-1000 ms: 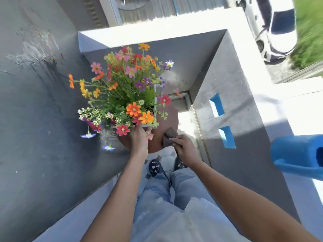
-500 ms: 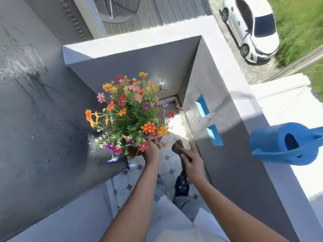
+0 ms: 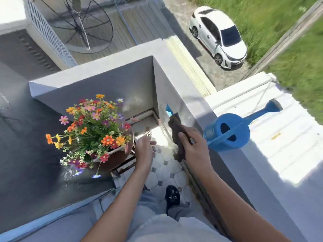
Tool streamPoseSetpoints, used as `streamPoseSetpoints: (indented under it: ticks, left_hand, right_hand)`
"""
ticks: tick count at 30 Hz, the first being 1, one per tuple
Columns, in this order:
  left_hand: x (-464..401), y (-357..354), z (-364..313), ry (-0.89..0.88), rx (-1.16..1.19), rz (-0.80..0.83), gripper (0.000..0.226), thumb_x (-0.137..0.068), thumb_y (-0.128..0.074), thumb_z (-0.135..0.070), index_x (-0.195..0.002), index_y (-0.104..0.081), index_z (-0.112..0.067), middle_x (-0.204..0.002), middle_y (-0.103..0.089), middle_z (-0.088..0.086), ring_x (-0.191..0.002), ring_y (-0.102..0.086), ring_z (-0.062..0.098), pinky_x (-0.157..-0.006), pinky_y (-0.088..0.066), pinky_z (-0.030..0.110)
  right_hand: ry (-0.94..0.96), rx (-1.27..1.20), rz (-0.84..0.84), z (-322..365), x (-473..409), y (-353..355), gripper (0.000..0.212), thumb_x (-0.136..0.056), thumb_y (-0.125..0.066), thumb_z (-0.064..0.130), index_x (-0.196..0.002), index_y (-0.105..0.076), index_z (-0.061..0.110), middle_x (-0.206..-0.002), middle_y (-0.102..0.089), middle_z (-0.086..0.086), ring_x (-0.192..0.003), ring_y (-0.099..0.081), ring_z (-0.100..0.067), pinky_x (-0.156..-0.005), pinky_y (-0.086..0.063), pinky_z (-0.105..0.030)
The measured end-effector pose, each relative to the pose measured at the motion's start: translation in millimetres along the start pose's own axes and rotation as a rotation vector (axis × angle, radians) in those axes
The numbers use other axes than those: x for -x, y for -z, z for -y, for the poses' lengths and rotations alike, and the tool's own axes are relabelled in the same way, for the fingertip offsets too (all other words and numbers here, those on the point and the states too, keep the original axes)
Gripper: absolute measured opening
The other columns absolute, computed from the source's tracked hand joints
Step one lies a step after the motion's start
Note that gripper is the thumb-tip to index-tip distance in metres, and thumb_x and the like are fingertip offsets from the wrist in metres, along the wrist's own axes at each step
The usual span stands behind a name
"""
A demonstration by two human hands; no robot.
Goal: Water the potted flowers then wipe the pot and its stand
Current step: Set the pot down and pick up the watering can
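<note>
Right hand (image 3: 194, 151) grips dark cloth (image 3: 177, 135) (perhaps damp).

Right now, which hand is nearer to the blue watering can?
The right hand. It holds a dark cloth just left of the blue watering can on the ledge. The left hand is farther away, beside the flower pot.

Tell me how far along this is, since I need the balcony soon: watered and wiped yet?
Watering looks finished: the blue watering can sits set down on the wall ledge. The right hand grips a dark cloth, raised clear of the pot; the left hand is empty. Whether pot and stand are fully wiped cannot be told.
</note>
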State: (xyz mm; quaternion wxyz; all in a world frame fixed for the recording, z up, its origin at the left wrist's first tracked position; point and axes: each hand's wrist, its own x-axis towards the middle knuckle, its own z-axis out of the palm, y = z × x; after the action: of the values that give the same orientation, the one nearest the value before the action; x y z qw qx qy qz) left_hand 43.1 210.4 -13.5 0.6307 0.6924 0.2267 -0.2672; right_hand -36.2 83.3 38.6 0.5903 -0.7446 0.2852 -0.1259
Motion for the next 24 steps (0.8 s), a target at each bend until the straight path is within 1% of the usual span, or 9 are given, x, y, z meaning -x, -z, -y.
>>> streamPoseSetpoints:
  ticks: [2,4,6,8,10,13,17,21,24]
  left_hand:
    - [25.8,-31.0,-29.8,-0.077,0.071,0.055,0.02,-0.094,-0.045,-0.021,-0.094,-0.059,-0.007,-0.07,-0.06,0.004,-0.045,-0.045,0.011,-0.039,-0.033,0.024]
    - [51.4,-63.4,-53.2,-0.131,0.144,0.131,0.02,-0.092,-0.046,-0.019,-0.096,-0.062,-0.009,-0.065,-0.059,0.001,-0.044,-0.043,0.011,-0.042,-0.03,0.024]
    - [75.9,-95.1,-68.0,-0.141,0.174,0.21,0.024,-0.09,-0.047,-0.019,-0.098,-0.066,-0.007,-0.06,-0.056,0.0,-0.045,-0.042,0.012,-0.043,-0.028,0.024]
    - [99.6,-125.5,-72.4,-0.132,0.168,0.305,0.024,-0.09,-0.048,-0.021,-0.094,-0.067,-0.006,-0.056,-0.053,0.0,-0.044,-0.04,0.013,-0.042,-0.028,0.025]
    - [121.7,-155.7,-64.5,-0.069,0.132,0.411,0.026,-0.092,-0.047,-0.025,-0.09,-0.066,-0.006,-0.052,-0.05,0.0,-0.041,-0.037,0.013,-0.042,-0.026,0.025]
    - [146.4,-199.6,-39.3,0.114,0.111,0.514,0.033,-0.095,-0.049,-0.035,-0.09,-0.066,-0.008,-0.053,-0.052,-0.002,-0.038,-0.039,0.011,-0.04,-0.027,0.022]
    - [146.6,-243.3,-18.5,0.31,0.316,0.391,0.038,-0.088,-0.06,-0.05,-0.093,-0.061,-0.013,-0.071,-0.06,0.002,-0.042,-0.042,0.011,-0.042,-0.032,0.023]
    - [141.3,-265.1,-16.9,0.397,0.515,0.317,0.056,-0.085,-0.059,-0.057,-0.112,-0.067,-0.008,-0.086,-0.064,0.0,-0.044,-0.047,0.008,-0.04,-0.036,0.021]
    - [137.5,-268.8,-16.5,0.38,0.566,0.252,0.051,-0.089,-0.057,-0.052,-0.114,-0.067,-0.009,-0.087,-0.064,-0.003,-0.051,-0.046,0.008,-0.039,-0.037,0.02]
  right_hand:
    - [0.058,-0.035,-0.077,20.4,0.3,30.2,0.024,-0.098,-0.061,0.011,-0.108,-0.07,0.031,-0.099,-0.067,0.0,-0.087,-0.065,-0.01,-0.076,-0.057,-0.024]
    - [0.108,-0.078,-0.148,37.6,2.8,63.4,0.022,-0.098,-0.059,0.009,-0.106,-0.07,0.027,-0.096,-0.064,-0.004,-0.081,-0.063,-0.009,-0.071,-0.056,-0.025]
    - [0.118,-0.123,-0.25,44.8,4.6,98.2,0.017,-0.1,-0.057,0.012,-0.106,-0.071,0.02,-0.098,-0.062,-0.006,-0.078,-0.064,-0.013,-0.067,-0.056,-0.028]
    - [0.116,-0.113,-0.369,40.0,3.8,132.5,0.016,-0.1,-0.057,0.021,-0.105,-0.071,0.025,-0.1,-0.063,0.0,-0.081,-0.067,-0.026,-0.07,-0.058,-0.039]
    - [0.102,-0.092,-0.451,34.6,3.9,163.9,0.016,-0.098,-0.055,0.03,-0.105,-0.069,0.033,-0.099,-0.063,-0.001,-0.08,-0.066,-0.038,-0.07,-0.057,-0.055]
    - [0.094,-0.097,-0.532,30.1,7.5,200.8,0.018,-0.099,-0.055,0.026,-0.103,-0.069,0.036,-0.093,-0.065,-0.016,-0.077,-0.065,-0.038,-0.061,-0.056,-0.052]
    - [0.042,-0.174,-0.551,23.9,13.0,228.4,0.026,-0.101,-0.053,0.011,-0.103,-0.069,0.031,-0.09,-0.062,-0.026,-0.063,-0.059,-0.039,-0.044,-0.049,-0.033]
    - [0.006,-0.152,-0.527,9.7,11.6,234.5,0.019,-0.101,-0.052,0.01,-0.106,-0.068,0.019,-0.087,-0.061,-0.025,-0.064,-0.059,-0.038,-0.048,-0.051,-0.035]
    - [-0.005,-0.149,-0.503,7.1,9.1,228.4,0.021,-0.101,-0.053,0.012,-0.097,-0.07,0.022,-0.09,-0.062,-0.018,-0.072,-0.064,-0.038,-0.057,-0.054,-0.044]
